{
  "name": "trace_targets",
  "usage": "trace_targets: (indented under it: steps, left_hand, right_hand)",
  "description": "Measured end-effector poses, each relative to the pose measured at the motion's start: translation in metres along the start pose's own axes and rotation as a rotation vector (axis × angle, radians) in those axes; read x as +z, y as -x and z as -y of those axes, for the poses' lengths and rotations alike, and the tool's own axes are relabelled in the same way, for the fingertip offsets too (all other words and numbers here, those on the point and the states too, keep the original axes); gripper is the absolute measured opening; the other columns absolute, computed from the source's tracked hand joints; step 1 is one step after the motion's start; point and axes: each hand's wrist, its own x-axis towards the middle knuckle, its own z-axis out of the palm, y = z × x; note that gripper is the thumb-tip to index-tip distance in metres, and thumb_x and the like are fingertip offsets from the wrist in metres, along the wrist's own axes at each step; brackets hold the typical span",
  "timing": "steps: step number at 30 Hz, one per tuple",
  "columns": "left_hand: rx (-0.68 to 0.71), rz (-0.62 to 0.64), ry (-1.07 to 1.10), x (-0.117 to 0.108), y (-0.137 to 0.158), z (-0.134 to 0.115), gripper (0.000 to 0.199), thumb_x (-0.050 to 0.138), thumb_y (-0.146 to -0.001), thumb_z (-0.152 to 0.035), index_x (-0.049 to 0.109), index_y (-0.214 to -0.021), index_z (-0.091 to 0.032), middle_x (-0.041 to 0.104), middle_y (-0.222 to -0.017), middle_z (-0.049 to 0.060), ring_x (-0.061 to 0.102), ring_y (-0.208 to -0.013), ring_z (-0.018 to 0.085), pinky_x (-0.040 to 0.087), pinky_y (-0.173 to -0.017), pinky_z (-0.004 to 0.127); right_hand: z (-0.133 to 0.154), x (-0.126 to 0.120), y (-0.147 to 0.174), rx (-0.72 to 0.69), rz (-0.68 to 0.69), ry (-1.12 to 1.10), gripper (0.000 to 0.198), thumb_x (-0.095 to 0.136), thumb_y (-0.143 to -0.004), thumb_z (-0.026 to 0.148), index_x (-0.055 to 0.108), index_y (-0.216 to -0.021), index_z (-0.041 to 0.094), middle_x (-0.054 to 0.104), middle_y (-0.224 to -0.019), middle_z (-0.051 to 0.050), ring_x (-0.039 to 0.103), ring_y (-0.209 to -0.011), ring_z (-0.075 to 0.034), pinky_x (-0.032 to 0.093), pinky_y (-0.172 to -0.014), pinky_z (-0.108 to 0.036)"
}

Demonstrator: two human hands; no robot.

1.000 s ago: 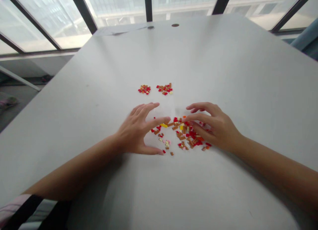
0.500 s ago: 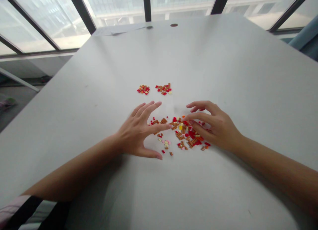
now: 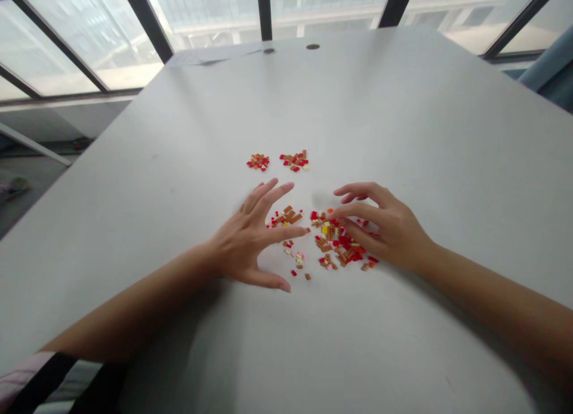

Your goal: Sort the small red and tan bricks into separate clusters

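Small toy building bricks in brown, red, yellow and pink lie loose on the white table (image 3: 286,342). My left hand (image 3: 248,238) is open with its fingers spread over a smaller scatter of bricks (image 3: 290,216). Its index fingertip is at a small brown brick (image 3: 308,230); whether they touch I cannot tell. Over the right side of the larger brick pile (image 3: 344,247) is my right hand (image 3: 389,226), its fingers loosely curved and apart. Its thumb and index tips are close to the bricks, and no held piece shows. The hands partly cover both groups.
Farther back sit two small brick clusters, one on the left (image 3: 258,161) and one on the right (image 3: 294,160). Two round discs or holes (image 3: 313,46) show near the table's far edge, by the windows. A blue-grey cloth (image 3: 550,74) hangs at the right.
Brown bricks near my left index finger have shifted left, into the smaller scatter. My left fingers have moved slightly and spread a bit wider. My right hand has barely moved.
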Motion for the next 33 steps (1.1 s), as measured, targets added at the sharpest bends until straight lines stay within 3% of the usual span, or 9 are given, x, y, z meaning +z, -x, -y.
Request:
trace_targets:
  steps: [6,13,19,22,25,29,33]
  left_hand:
    - [0.034,-0.089,-0.025,-0.001,-0.001,0.0,0.08,0.062,-0.073,-0.082,0.059,-0.126,-0.022,0.03,-0.156,0.02,0.026,-0.145,0.045,0.027,-0.117,0.062]
    - [0.038,-0.082,-0.036,0.001,-0.001,0.001,0.083,0.061,-0.073,-0.082,0.056,-0.13,-0.022,0.031,-0.155,0.02,0.027,-0.145,0.044,0.027,-0.117,0.062]
    - [0.03,-0.068,-0.039,0.0,0.0,0.0,0.084,0.061,-0.073,-0.083,0.055,-0.132,-0.023,0.033,-0.154,0.02,0.028,-0.144,0.044,0.027,-0.117,0.061]
    - [0.022,-0.055,-0.039,-0.001,-0.001,0.0,0.086,0.063,-0.071,-0.082,0.054,-0.134,-0.024,0.033,-0.155,0.019,0.028,-0.144,0.044,0.027,-0.116,0.062]
    - [0.019,-0.049,-0.036,-0.001,0.0,0.0,0.087,0.065,-0.07,-0.081,0.054,-0.135,-0.024,0.032,-0.155,0.019,0.028,-0.144,0.045,0.027,-0.117,0.062]
    - [0.022,-0.046,-0.036,-0.001,0.0,0.0,0.086,0.065,-0.07,-0.081,0.054,-0.134,-0.024,0.033,-0.154,0.02,0.028,-0.144,0.044,0.027,-0.116,0.063]
    - [0.035,-0.055,-0.039,-0.001,0.0,0.0,0.084,0.06,-0.074,-0.082,0.056,-0.132,-0.021,0.033,-0.152,0.022,0.029,-0.143,0.045,0.029,-0.115,0.063]
  right_hand:
    - [-0.004,-0.008,0.0,-0.154,0.129,-0.049,0.027,0.054,-0.085,0.015,0.075,-0.096,0.027,0.058,-0.132,-0.01,0.061,-0.114,-0.028,0.046,-0.097,-0.051]
    - [-0.005,-0.004,-0.001,-0.193,0.214,-0.006,0.039,0.05,-0.091,0.024,0.072,-0.122,0.029,0.05,-0.148,-0.014,0.051,-0.13,-0.033,0.037,-0.104,-0.057]
    - [-0.008,-0.01,-0.001,-0.191,0.228,-0.154,0.031,0.049,-0.092,0.029,0.08,-0.097,0.034,0.048,-0.154,-0.003,0.045,-0.138,-0.029,0.027,-0.116,-0.055]
    - [-0.007,-0.009,-0.001,-0.169,0.258,-0.155,0.032,0.048,-0.093,0.035,0.079,-0.103,0.036,0.045,-0.156,-0.002,0.041,-0.141,-0.029,0.024,-0.117,-0.057]
    - [-0.007,-0.008,-0.001,-0.177,0.256,-0.156,0.033,0.048,-0.093,0.036,0.077,-0.111,0.036,0.041,-0.159,-0.004,0.039,-0.143,-0.03,0.024,-0.117,-0.058]
    - [-0.01,-0.011,0.0,-0.197,0.205,-0.171,0.031,0.049,-0.093,0.029,0.079,-0.096,0.032,0.047,-0.154,-0.003,0.044,-0.139,-0.027,0.027,-0.117,-0.054]
    - [-0.01,-0.012,0.001,-0.112,0.129,-0.106,0.034,0.045,-0.097,0.026,0.079,-0.096,0.029,0.054,-0.146,-0.009,0.051,-0.132,-0.027,0.037,-0.111,-0.054]
